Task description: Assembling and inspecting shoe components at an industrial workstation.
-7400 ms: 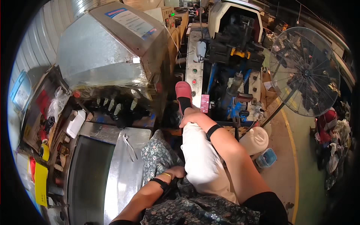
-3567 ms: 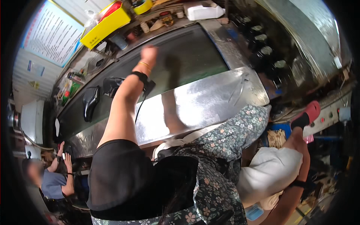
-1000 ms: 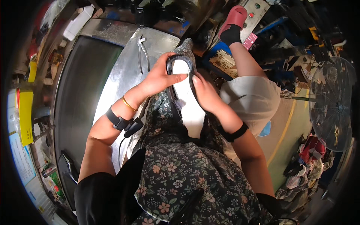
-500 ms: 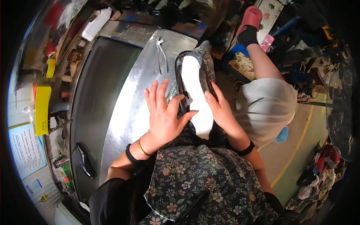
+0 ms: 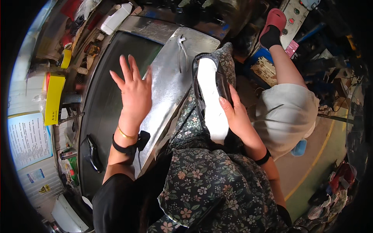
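Observation:
A black shoe upper (image 5: 222,86) lies across my lap with its bottom side up, its edge around a long white insole (image 5: 210,97). My right hand (image 5: 239,118) grips its right side, the thumb on the edge by the insole and the fingers along the outer wall. Raised to the left of the shoe, my left hand (image 5: 135,92) is empty with its fingers spread, above the border of the metal plate (image 5: 165,83) and the dark belt. On the far part of that plate rest metal pincers (image 5: 181,52).
A dark conveyor belt (image 5: 112,66) curves along the left, carrying a black shoe (image 5: 94,155). Beyond it a shelf holds a yellow box (image 5: 54,99) and a white bottle (image 5: 116,18). To the right extends another person's bare leg (image 5: 285,66) in a red clog (image 5: 273,21).
My left hand has left the shoe and swung up and to the left, its fingers spreading. My right hand keeps hold of the shoe. The whole view has shifted slightly.

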{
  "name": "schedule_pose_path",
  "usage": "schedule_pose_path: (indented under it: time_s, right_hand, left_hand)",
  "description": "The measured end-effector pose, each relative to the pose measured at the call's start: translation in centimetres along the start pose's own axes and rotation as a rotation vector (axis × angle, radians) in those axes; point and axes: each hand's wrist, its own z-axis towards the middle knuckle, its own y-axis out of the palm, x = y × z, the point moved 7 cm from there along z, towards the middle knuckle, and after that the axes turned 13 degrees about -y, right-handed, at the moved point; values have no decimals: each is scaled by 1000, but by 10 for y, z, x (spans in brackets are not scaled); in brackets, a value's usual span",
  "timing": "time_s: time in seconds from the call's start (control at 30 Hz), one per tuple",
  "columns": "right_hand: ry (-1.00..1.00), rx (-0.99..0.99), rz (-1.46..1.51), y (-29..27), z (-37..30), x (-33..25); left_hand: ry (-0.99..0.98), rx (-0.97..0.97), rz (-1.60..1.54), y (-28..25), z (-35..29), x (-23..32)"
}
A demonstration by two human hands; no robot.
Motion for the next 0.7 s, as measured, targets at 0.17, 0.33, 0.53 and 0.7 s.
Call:
schedule_pose_path:
  time_s: [0.17,0.33,0.53,0.7]
  right_hand:
    - [-54,-51,-56,8,4,-16]
    - [-71,-84,-227,14,5,-22]
    - [-49,-71,-161,13,4,-23]
    - [-94,-77,-194,15,6,-20]
  left_hand:
    - [201,-91,-906,-34,-35,42]
    - [287,-262,-663,-13,-44,72]
    - [-105,-101,-498,57,10,-12]
    - [-535,178,-311,147,-3,-103]
